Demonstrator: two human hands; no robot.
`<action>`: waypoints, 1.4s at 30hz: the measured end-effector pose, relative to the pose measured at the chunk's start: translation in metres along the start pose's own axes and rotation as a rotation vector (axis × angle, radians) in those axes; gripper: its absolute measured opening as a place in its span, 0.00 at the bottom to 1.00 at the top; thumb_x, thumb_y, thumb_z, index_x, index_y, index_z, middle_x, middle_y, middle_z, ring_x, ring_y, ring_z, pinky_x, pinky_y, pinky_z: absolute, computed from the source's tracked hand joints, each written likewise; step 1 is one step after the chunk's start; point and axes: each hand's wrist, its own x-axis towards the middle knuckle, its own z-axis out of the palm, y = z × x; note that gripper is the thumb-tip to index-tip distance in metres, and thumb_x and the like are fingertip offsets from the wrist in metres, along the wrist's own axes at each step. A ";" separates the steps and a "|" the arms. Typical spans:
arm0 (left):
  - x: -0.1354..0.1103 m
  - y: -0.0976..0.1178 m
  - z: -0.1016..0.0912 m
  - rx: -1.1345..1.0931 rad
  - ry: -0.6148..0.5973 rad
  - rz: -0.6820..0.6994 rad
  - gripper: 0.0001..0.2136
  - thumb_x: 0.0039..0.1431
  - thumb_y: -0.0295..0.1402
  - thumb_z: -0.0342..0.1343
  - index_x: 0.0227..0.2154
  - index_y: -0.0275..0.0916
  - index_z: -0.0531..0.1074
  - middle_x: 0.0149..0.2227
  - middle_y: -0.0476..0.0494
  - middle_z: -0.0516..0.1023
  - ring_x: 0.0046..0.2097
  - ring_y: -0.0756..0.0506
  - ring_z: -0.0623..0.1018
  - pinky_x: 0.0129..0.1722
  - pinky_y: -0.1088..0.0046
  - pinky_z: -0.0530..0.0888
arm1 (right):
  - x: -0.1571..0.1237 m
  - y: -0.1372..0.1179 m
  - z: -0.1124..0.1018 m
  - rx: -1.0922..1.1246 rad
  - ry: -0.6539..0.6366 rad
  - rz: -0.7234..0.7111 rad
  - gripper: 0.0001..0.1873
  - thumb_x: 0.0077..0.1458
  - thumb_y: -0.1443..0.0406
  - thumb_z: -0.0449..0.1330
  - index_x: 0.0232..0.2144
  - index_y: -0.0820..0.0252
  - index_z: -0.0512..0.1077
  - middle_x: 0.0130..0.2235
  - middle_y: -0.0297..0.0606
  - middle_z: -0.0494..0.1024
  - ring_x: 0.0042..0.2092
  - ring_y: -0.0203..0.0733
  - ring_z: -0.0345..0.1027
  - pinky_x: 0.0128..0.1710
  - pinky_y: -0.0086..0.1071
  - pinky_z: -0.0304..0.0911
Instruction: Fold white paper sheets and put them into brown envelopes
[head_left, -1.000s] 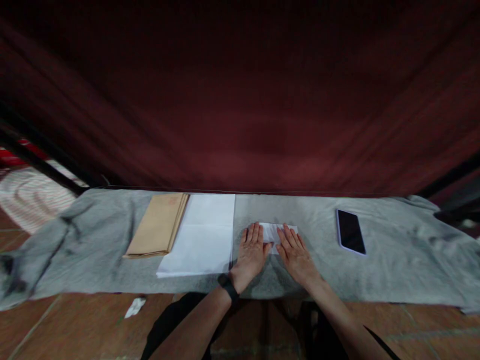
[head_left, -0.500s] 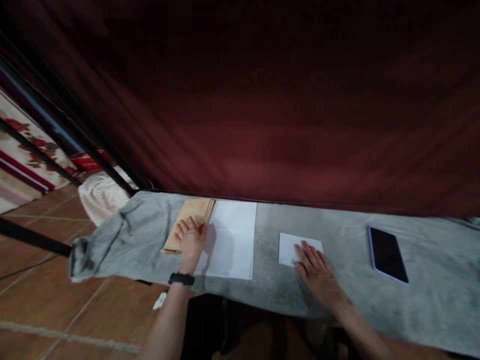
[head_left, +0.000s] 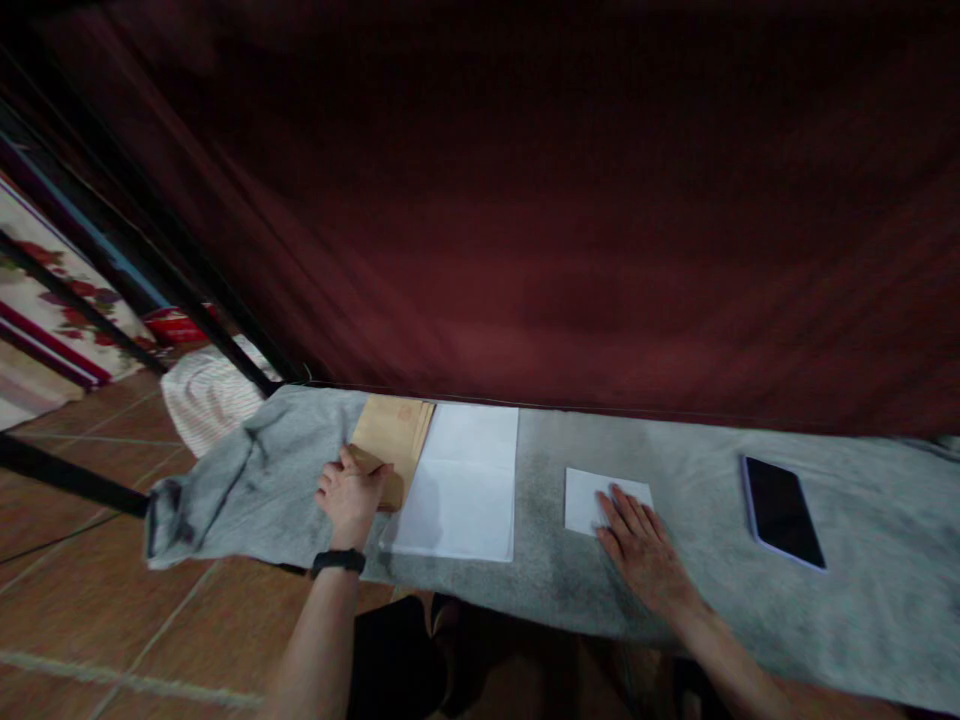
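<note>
A stack of brown paper envelopes (head_left: pixel 391 430) lies on the grey cloth at left. My left hand (head_left: pixel 351 498), a dark band on its wrist, rests at the lower left of this stack. Its thumb and index finger are spread over the top envelope, while the other fingers bend at the left edge. Just right of the envelopes, partly beneath them, are white sheets of paper (head_left: pixel 469 490) with a faint crease across. My right hand (head_left: pixel 643 550) lies flat, fingertips on a smaller folded white paper (head_left: pixel 583 500), covering its lower right corner.
A phone (head_left: pixel 784 512) in a light purple case lies to the right on the grey cloth (head_left: pixel 540 590). Behind hangs a dark red curtain (head_left: pixel 525 300). Black metal bars (head_left: pixel 75 478) stand at left, near a striped cloth (head_left: pixel 214 395) above the tiled floor.
My left hand has moved left and down, from over the middle of the envelopes to their lower left edge. My right hand stays flat on the small paper. The view has shifted slightly.
</note>
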 end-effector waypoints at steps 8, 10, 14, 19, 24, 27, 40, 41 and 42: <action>0.019 0.005 -0.033 -1.148 0.193 -0.349 0.09 0.47 0.28 0.62 0.29 0.39 0.67 0.31 0.50 0.71 0.36 0.46 0.74 0.39 0.69 0.71 | 0.005 -0.006 -0.011 0.006 -0.055 0.030 0.28 0.69 0.57 0.46 0.67 0.58 0.60 0.69 0.45 0.58 0.68 0.52 0.55 0.65 0.49 0.52; 0.016 0.014 -0.035 -1.322 0.193 -0.398 0.12 0.47 0.26 0.61 0.25 0.40 0.61 0.28 0.55 0.69 0.31 0.52 0.71 0.33 0.76 0.69 | 0.008 -0.009 -0.017 0.016 -0.077 0.051 0.28 0.68 0.58 0.47 0.67 0.57 0.60 0.69 0.45 0.59 0.68 0.51 0.55 0.66 0.48 0.52; -0.026 0.061 -0.030 -1.544 -0.157 -0.399 0.10 0.46 0.22 0.63 0.25 0.37 0.66 0.25 0.55 0.72 0.24 0.55 0.70 0.23 0.81 0.65 | 0.014 -0.013 -0.027 0.093 -0.131 0.098 0.27 0.68 0.58 0.48 0.66 0.58 0.62 0.68 0.47 0.60 0.68 0.52 0.54 0.66 0.49 0.51; -0.124 0.135 -0.004 -1.716 -0.763 -0.474 0.12 0.41 0.18 0.68 0.24 0.35 0.70 0.25 0.51 0.77 0.22 0.55 0.73 0.21 0.81 0.68 | 0.030 -0.016 -0.042 0.476 -0.130 0.284 0.28 0.68 0.55 0.46 0.62 0.61 0.68 0.66 0.49 0.65 0.68 0.52 0.54 0.68 0.50 0.49; -0.175 0.164 0.013 -1.709 -0.955 -0.518 0.17 0.34 0.20 0.73 0.19 0.36 0.68 0.20 0.52 0.75 0.21 0.55 0.73 0.22 0.81 0.70 | 0.048 -0.026 -0.049 1.341 -0.114 0.591 0.29 0.61 0.47 0.56 0.58 0.55 0.71 0.56 0.43 0.77 0.56 0.50 0.71 0.58 0.47 0.64; -0.181 0.170 0.014 -1.724 -1.007 -0.478 0.17 0.31 0.23 0.75 0.21 0.35 0.71 0.22 0.51 0.78 0.22 0.54 0.75 0.24 0.80 0.72 | 0.054 -0.032 -0.047 1.584 -0.104 0.688 0.27 0.52 0.48 0.64 0.50 0.56 0.75 0.43 0.39 0.82 0.44 0.47 0.76 0.46 0.41 0.70; -0.184 0.178 0.015 -1.769 -1.145 -0.428 0.19 0.34 0.21 0.75 0.31 0.37 0.75 0.32 0.50 0.82 0.29 0.52 0.79 0.26 0.79 0.73 | 0.062 -0.024 -0.075 1.842 -0.102 0.832 0.17 0.41 0.57 0.69 0.35 0.57 0.79 0.34 0.35 0.84 0.32 0.43 0.76 0.33 0.33 0.69; -0.184 0.178 0.014 -1.773 -1.165 -0.422 0.20 0.34 0.21 0.74 0.32 0.37 0.75 0.33 0.49 0.82 0.30 0.51 0.79 0.26 0.79 0.74 | 0.061 -0.023 -0.076 1.852 -0.108 0.841 0.19 0.41 0.56 0.70 0.36 0.58 0.79 0.34 0.36 0.84 0.32 0.43 0.77 0.32 0.32 0.68; -0.184 0.178 0.014 -1.770 -1.191 -0.417 0.20 0.35 0.22 0.74 0.33 0.37 0.75 0.34 0.49 0.82 0.30 0.51 0.79 0.26 0.79 0.74 | 0.060 -0.022 -0.075 1.855 -0.114 0.843 0.20 0.41 0.55 0.71 0.36 0.58 0.79 0.34 0.36 0.84 0.32 0.43 0.77 0.32 0.32 0.68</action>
